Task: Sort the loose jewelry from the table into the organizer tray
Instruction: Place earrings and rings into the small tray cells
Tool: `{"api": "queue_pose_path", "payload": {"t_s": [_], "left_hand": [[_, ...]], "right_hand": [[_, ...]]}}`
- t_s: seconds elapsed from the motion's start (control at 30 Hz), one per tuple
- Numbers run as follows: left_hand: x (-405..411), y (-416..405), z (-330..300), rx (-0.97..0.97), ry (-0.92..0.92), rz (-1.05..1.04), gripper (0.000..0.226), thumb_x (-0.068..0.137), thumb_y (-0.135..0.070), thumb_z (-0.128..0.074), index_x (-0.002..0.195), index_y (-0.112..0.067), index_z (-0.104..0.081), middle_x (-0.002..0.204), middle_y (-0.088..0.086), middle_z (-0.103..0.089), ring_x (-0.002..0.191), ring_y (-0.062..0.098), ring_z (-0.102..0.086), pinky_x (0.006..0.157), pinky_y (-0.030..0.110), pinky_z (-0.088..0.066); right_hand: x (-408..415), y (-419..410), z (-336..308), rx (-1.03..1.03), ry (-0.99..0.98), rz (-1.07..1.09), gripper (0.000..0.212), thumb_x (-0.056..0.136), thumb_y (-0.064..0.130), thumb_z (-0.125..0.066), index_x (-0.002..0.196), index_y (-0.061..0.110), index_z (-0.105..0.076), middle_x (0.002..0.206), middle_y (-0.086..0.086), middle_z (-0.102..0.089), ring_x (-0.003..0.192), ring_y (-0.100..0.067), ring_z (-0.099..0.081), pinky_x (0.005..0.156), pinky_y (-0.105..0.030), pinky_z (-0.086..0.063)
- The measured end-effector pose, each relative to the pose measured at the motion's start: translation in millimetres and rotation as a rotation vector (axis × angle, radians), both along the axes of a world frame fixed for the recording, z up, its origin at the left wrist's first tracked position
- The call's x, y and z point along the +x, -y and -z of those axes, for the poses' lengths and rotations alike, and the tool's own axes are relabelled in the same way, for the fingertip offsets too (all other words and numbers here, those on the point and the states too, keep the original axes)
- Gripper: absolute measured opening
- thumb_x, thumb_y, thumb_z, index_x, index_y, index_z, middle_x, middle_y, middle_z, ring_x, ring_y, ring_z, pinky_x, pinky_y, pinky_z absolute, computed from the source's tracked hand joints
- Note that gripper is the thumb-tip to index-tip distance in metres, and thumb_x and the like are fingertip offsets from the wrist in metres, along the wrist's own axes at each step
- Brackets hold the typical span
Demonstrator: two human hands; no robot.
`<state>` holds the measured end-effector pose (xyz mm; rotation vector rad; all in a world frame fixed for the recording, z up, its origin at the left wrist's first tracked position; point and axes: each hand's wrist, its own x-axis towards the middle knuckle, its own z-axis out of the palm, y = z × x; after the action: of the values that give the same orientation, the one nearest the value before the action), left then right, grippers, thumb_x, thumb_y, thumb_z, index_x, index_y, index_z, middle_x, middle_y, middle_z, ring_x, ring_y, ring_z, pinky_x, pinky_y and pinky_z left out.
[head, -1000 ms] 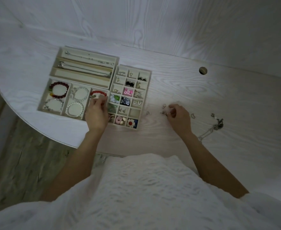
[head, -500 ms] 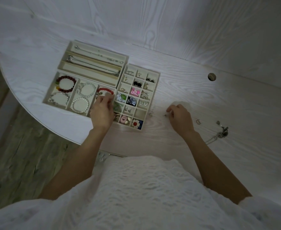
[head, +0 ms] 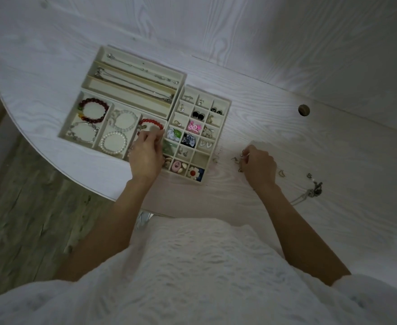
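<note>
While your left hand is hanging over the seam between the bracelet section and the small-compartment organizer tray, fingers curled down by the red bead bracelet, I honestly can't tell if it's pinching anything or just resting there. Your right hand is doing the real work: fingertips are bunched together over the little cluster of loose earrings on the tabletop, and it looks like it's pinching one small silver piece, though that bit's too tiny to call for sure.

Key thing for the next move: the loose stuff is lying to the right of the tray, right at your right hand's fingertips, so that hand is way nearer than the left. The tray sits just to the left of the cluster, and one cell in its near right corner area looks vacant. More pieces are waiting further right: a small crescent piece just past your wrist, then a tangled chain necklace, its chain trailing back toward your forearm.
</note>
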<state>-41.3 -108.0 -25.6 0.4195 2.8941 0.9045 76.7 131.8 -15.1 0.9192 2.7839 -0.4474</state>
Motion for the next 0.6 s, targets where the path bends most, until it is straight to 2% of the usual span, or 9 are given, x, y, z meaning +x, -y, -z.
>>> {"api": "queue_pose_path", "payload": {"t_s": [0.13, 0.33, 0.4, 0.47, 0.6], "left_hand": [[-0.2, 0.0, -1.0, 0.002, -0.001, -0.004, 0.021, 0.092, -0.009, -0.057, 0.111, -0.013, -0.064, 0.103, 0.017, -0.059, 0.084, 0.035, -0.059, 0.061, 0.035, -0.041], [-0.9, -0.2, -1.4, 0.011, -0.006, 0.001, 0.021, 0.091, -0.007, -0.058, 0.110, -0.011, -0.065, 0.101, 0.017, -0.059, 0.082, 0.035, -0.059, 0.061, 0.031, -0.038], [-0.5, -0.2, -1.8, 0.018, -0.001, 0.001, 0.022, 0.090, -0.005, -0.057, 0.111, -0.011, -0.065, 0.102, 0.017, -0.059, 0.083, 0.035, -0.059, 0.061, 0.031, -0.038], [-0.2, 0.0, -1.8, 0.017, -0.001, 0.008, 0.022, 0.090, -0.005, -0.057, 0.111, -0.011, -0.064, 0.102, 0.017, -0.059, 0.083, 0.035, -0.059, 0.061, 0.031, -0.038], [-3.1, 2.6, -0.9, 0.018, 0.018, 0.031, 0.023, 0.091, -0.007, -0.057, 0.113, -0.012, -0.064, 0.101, 0.016, -0.058, 0.084, 0.033, -0.058, 0.062, 0.031, -0.039]], "right_hand": [[0.3, 2.7, -0.5, 0.010, -0.060, -0.031, 0.014, 0.087, 0.013, -0.055, 0.100, 0.010, -0.060, 0.090, -0.006, -0.065, 0.078, -0.023, -0.060, 0.065, -0.031, -0.043], [1.6, 2.1, -20.9, -0.053, -0.362, -0.014, 0.010, 0.079, 0.006, -0.062, 0.085, 0.007, -0.070, 0.086, -0.006, -0.060, 0.064, -0.014, -0.053, 0.061, -0.025, -0.038], [0.1, 1.5, -25.5, -0.131, -0.403, 0.020, 0.008, 0.083, 0.008, -0.061, 0.085, 0.006, -0.069, 0.086, -0.005, -0.059, 0.068, -0.013, -0.055, 0.064, -0.028, -0.046], [-2.6, 1.8, -29.3, -0.241, -0.431, 0.044, 0.008, 0.088, 0.010, -0.060, 0.087, 0.007, -0.067, 0.083, -0.002, -0.059, 0.072, -0.013, -0.060, 0.069, -0.025, -0.051], [-12.1, 12.9, -36.2, -0.557, -0.456, 0.083, 0.010, 0.090, 0.006, -0.057, 0.090, 0.011, -0.065, 0.072, 0.002, -0.065, 0.064, -0.007, -0.066, 0.059, -0.017, -0.051]]}}
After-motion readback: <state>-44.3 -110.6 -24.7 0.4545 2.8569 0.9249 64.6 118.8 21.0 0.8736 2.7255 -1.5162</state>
